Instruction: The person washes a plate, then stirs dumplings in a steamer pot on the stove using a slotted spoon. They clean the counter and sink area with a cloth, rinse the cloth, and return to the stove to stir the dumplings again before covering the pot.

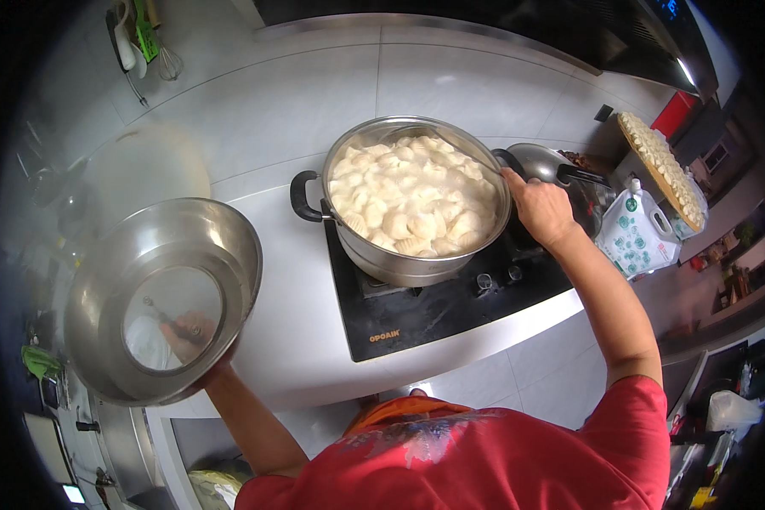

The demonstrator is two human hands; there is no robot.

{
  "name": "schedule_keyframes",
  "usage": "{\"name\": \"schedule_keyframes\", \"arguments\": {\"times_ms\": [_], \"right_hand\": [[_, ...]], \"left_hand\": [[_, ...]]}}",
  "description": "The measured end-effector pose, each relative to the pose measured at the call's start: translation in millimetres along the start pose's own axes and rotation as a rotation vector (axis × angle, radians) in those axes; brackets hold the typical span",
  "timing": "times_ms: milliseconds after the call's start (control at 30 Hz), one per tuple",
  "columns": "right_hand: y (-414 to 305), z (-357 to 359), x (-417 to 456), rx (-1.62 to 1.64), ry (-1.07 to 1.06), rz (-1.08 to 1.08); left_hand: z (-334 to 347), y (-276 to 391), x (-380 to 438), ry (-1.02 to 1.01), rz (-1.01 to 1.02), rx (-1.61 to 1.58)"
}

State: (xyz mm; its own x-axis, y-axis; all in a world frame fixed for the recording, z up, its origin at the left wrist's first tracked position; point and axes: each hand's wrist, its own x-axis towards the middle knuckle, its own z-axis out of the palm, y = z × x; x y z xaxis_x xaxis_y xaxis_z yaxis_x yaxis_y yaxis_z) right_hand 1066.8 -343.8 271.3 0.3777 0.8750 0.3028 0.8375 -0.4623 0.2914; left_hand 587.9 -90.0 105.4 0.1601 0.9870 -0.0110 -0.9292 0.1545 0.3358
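Note:
A large steel pot (408, 268) with black side handles stands on the cooktop, full of pale pleated dumplings (414, 197) with steam over them. My left hand (194, 328) shows through the round glass centre of a deep steel pot lid (229, 242). It grips the lid from behind, at the knob, with the inside facing me and the lid tilted, left of the pot. At the pot's right rim, my right hand (542, 207) closes on the thin handle of a metal cooking utensil (465, 148). The utensil's head lies at the back of the pot, partly hidden.
Under the pot is a black glass cooktop (421, 322) with control knobs. On the right are a lidded pan (535, 159), a white spouted pouch (637, 236) and a round board (660, 175) bearing many raw dumplings. A range hood (548, 32) overhangs the back; utensils (143, 38) hang upper left.

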Motion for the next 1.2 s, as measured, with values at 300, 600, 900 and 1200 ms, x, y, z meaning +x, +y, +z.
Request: {"name": "schedule_keyframes", "arguments": {"times_ms": [300,600,900,1200], "right_hand": [[-2.9,-38.9,9.0,-0.203,-0.285,-0.059],[-15.9,-93.5,29.1,-0.248,-0.608,-0.131],[-15.9,-113.2,40.1,-0.199,-0.757,-0.133],[-4.7,-87.1,31.2,-0.013,-0.651,-0.309]], "left_hand": [[5.8,-5.1,18.4,-0.416,-0.135,0.105],[23.6,-18.8,11.6,-0.384,-0.196,0.014],[18.9,-19.7,16.3,-0.530,-0.246,-0.036],[13.4,-21.8,20.2,-0.478,-0.217,-0.040]]}}
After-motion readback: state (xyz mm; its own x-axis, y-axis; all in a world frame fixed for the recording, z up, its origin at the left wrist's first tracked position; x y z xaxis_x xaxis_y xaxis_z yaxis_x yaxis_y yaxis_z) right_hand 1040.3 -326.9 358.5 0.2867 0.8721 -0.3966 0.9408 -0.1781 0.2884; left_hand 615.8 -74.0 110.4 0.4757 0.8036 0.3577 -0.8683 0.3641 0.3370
